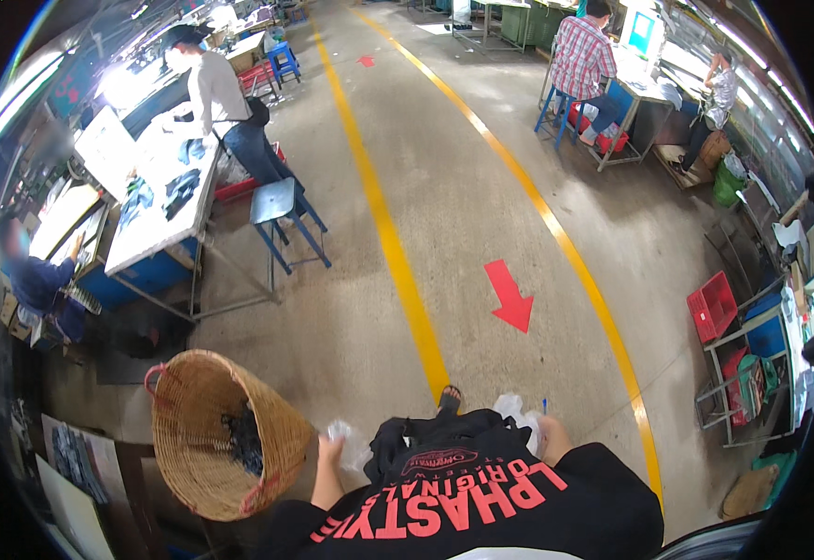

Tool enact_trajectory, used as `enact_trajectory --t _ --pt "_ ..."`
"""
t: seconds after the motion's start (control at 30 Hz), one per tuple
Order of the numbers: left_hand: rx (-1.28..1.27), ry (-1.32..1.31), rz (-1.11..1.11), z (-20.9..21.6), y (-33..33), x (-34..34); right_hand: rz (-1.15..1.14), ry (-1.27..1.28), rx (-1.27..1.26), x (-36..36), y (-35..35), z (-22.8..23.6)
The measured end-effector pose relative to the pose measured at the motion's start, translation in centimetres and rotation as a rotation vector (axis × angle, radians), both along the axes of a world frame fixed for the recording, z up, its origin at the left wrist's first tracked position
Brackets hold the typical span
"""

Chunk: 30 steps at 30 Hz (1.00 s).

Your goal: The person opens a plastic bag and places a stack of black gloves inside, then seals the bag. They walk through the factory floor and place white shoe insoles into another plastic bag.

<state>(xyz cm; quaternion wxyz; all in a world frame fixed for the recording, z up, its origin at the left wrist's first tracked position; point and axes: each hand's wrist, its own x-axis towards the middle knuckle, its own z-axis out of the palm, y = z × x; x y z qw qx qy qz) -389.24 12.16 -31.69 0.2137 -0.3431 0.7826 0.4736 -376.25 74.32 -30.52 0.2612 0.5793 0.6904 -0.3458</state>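
My left hand (329, 451) is low in the view, its fingers closed at the edge of crumpled clear plastic (353, 446). My right hand (552, 435) is on the other side of my body, beside more clear plastic (511, 408); its fingers are mostly hidden. A thin blue thing (545, 406) sticks up by that hand. Between the hands is a bundle of black cloth (390, 444), partly covered by my black printed shirt (556, 490). Just left of my left hand, a tall wicker basket (281, 425) holds dark pieces (243, 439) at its bottom.
Yellow lines (383, 219) border a walkway with a red arrow (509, 297). At left, a person (215, 98) stands at a worktable (160, 219) near a blue stool (279, 203); another person (43, 275) is nearer. Right: a seated person (582, 56), a red crate (711, 308), a metal rack (705, 403).
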Motion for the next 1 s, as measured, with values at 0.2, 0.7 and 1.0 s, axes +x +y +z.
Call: enact_trajectory --t 0.2,0.7,1.0 --pt "0.158 -0.325 0.174 -2.5 4.6 -1.9 0.414 0.344 0.007 -38.4 2.1 2.0" --pt "-0.131 -0.005 -0.391 -3.4 6.3 -83.8 0.215 0.194 -0.263 -88.1 2.1 -0.9" --pt "0.153 0.28 -0.007 -0.5 10.5 -122.9 0.054 0.223 0.087 -119.5 12.2 -9.0"
